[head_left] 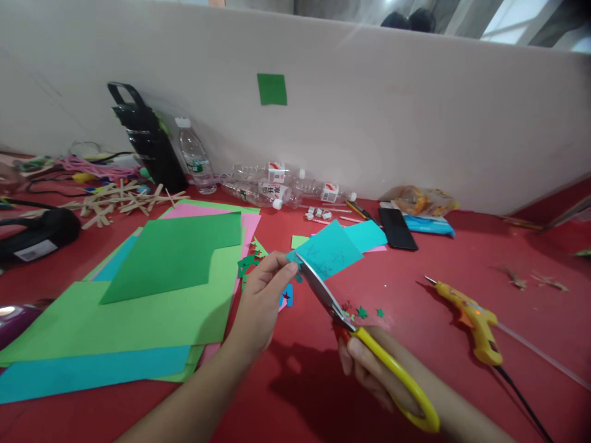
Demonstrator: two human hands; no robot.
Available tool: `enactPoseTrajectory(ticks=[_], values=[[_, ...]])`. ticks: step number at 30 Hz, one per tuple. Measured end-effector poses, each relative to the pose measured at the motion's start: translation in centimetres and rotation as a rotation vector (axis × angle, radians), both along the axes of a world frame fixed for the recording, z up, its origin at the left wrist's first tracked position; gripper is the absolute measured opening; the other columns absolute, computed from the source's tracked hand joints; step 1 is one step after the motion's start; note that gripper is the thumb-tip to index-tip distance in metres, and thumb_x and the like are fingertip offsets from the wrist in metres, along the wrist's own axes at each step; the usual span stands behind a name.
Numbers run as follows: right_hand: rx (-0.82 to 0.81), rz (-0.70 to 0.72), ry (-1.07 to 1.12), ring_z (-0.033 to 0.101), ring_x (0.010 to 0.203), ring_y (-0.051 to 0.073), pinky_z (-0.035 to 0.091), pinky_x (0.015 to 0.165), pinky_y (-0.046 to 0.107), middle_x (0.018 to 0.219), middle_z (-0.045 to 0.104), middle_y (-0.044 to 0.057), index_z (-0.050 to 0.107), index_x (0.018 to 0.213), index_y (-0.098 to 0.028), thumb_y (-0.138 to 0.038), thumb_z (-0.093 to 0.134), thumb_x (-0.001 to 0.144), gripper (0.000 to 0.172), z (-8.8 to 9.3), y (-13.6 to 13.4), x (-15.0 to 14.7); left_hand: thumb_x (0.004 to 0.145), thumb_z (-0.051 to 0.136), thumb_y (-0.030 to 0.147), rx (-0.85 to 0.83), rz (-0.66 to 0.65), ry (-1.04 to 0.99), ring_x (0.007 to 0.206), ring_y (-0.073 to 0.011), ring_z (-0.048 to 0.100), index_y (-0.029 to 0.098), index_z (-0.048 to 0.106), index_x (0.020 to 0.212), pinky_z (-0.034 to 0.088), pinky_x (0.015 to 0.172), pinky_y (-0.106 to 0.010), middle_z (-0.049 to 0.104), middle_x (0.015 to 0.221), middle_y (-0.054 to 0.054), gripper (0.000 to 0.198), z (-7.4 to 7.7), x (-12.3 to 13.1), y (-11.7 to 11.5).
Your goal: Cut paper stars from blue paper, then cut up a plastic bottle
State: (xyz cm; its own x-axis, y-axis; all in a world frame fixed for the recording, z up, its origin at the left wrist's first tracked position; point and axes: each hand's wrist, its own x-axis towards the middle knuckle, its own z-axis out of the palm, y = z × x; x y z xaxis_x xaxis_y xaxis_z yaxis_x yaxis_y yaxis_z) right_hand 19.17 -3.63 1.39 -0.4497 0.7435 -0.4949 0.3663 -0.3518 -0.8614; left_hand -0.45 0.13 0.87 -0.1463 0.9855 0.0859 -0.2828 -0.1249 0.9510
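My left hand (pixel 263 301) pinches the near corner of a turquoise paper sheet (pixel 330 249) with pen marks on it, holding it just above the red table (pixel 429 314). My right hand (pixel 369 366) grips yellow-handled scissors (pixel 341 317), thumb through the handle loop. The blades point up and left, and their tips meet the paper's edge beside my left fingers. Small green and red paper cut-outs (pixel 362 312) lie on the table under the blades.
A stack of green, pink and blue paper sheets (pixel 152 295) lies left. A yellow glue gun (pixel 471 320) rests right. A black phone (pixel 397 227), plastic bottles (pixel 272 184), a black flask (pixel 148 138) and wooden sticks (pixel 120 200) line the white partition.
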Motion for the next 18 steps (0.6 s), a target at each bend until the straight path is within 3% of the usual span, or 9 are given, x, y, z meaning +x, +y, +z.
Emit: enactPoseTrajectory(ticks=[8,18], values=[[0.003,0.005,0.056,0.028,0.033,0.004,0.025,0.032,0.016,0.043,0.035,-0.011,0.048,0.069,-0.021,-0.074,0.049,0.081,0.055,0.05,-0.4,0.02,0.083,0.064,0.027,-0.028,0.017,-0.023,0.065,-0.0101,0.042,0.02,0.058,0.07,0.038,0.059,-0.02,0.05,0.068,0.004,0.016,0.27,0.16,-0.19],[0.014,0.003,0.084,0.031,0.033,0.005,0.027,0.034,0.016,0.042,0.036,-0.01,0.051,0.071,-0.02,-0.071,0.049,0.083,0.053,-0.44,-0.4,-0.13,0.081,0.065,0.024,-0.06,0.002,-0.077,0.071,-0.0107,0.049,0.021,0.061,0.07,0.04,0.064,-0.02,0.057,0.071,0.003,0.011,0.18,0.25,0.04]])
